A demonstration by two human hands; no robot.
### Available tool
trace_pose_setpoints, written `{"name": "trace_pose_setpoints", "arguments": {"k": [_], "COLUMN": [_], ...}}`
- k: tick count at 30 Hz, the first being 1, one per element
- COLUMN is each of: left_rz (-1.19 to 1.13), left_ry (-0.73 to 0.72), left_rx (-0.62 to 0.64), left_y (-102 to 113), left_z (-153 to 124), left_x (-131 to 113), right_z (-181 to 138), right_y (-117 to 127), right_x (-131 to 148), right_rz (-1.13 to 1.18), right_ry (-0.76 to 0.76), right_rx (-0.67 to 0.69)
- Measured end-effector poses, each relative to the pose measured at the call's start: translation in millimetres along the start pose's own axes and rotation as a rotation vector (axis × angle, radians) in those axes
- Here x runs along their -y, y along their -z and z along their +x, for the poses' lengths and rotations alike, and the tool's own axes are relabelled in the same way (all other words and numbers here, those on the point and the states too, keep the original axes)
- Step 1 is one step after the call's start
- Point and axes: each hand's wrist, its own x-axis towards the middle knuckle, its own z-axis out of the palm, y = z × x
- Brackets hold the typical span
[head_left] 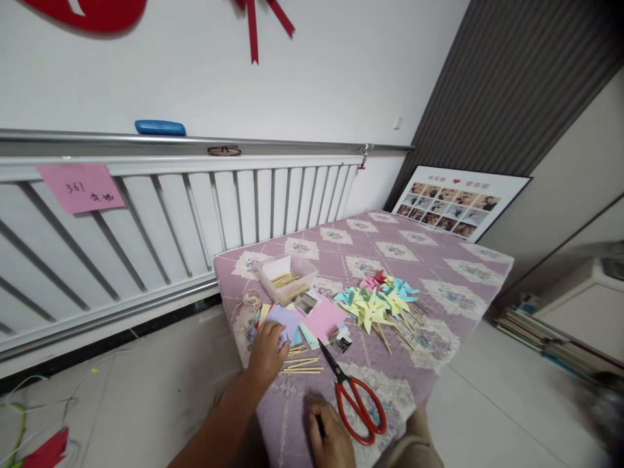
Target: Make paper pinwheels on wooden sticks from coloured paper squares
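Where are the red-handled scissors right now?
In the head view, the scissors lie on the tablecloth just right of the right hand, tip near the pink paper.

A home; shown by white radiator point(176, 214), floral tablecloth point(336, 252), framed photos point(446, 207).

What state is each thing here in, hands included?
Left hand: resting on purple paper.
Right hand: loosely curled, near the scissors.
Scissors: closed, lying flat.
Plastic box: open, holding sticks.
Loose sticks: lying near the left hand.
Pinwheels: assembled, heaped together.
Pink note: hanging on the radiator, written on.
Photo board: leaning back.
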Motion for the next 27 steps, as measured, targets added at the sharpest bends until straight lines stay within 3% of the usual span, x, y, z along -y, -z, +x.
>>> {"name": "trace_pose_setpoints", "arguments": {"k": [4,9,23,27], "left_rz": [0.067,0.126,0.051,0.022], "left_ry": [-0.069,-0.069,-0.056,0.054], "left_rx": [0.136,0.242,0.305,0.287], "left_y": [-3,-12,-17,-17], "left_z": [26,31,36,39], "left_x": [5,6,16,19], "right_z": [-2,-4,-1,-1], "right_y": [-1,-2,6,8], "right_x": [1,-1,17,21], "right_rz": [-0.007,0.001,-0.044,-0.042], "right_ry": [0.012,-0.009,-0.075,-0.097], "right_rx": [-0.007,-0.011,-0.042,-0.031]}}
